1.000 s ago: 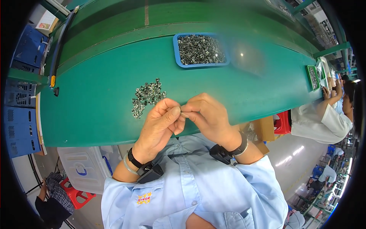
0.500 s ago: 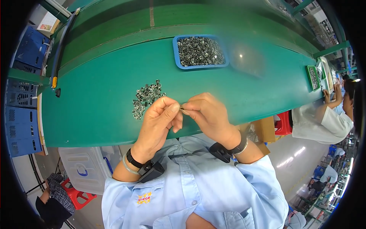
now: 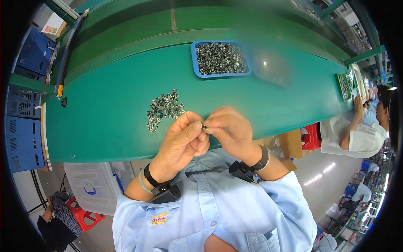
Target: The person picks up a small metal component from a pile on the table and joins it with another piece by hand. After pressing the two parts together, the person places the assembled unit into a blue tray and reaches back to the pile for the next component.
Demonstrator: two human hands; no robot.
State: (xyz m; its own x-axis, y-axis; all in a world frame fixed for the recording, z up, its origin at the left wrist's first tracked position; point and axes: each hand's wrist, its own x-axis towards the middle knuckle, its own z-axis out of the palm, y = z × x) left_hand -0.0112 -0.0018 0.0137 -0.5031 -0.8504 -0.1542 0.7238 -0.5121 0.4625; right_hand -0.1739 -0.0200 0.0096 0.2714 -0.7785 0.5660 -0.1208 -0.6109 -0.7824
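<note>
**Two hands pinched on one small metal part at the tabletop edge**

Count: two hands, one held part, one loose pile, two trays. The left hand [image 3: 181, 140] and the right hand [image 3: 230, 131] met fingertip to fingertip, both clamped on a single small dark metal part [image 3: 204, 126] held just above the near edge of the green tabletop [image 3: 105, 122]. One loose pile of metal parts [image 3: 163, 109] lay at 11 o'clock from the hands, near but not touching. One blue tray [image 3: 194, 59], full of like parts, stood at 12 o'clock, well apart. A second, green tray [image 3: 343, 86] stood at 2 o'clock, in front of a seated co-worker [image 3: 357, 134].

Change from the earlier frame: the hands stayed closed on the part at the same spot; pile and blue tray had not moved.

Surroundings: blue crates [image 3: 23, 105] were stacked at 9 o'clock. A red stool [image 3: 86, 218] stood on the floor at 7 o'clock.
</note>
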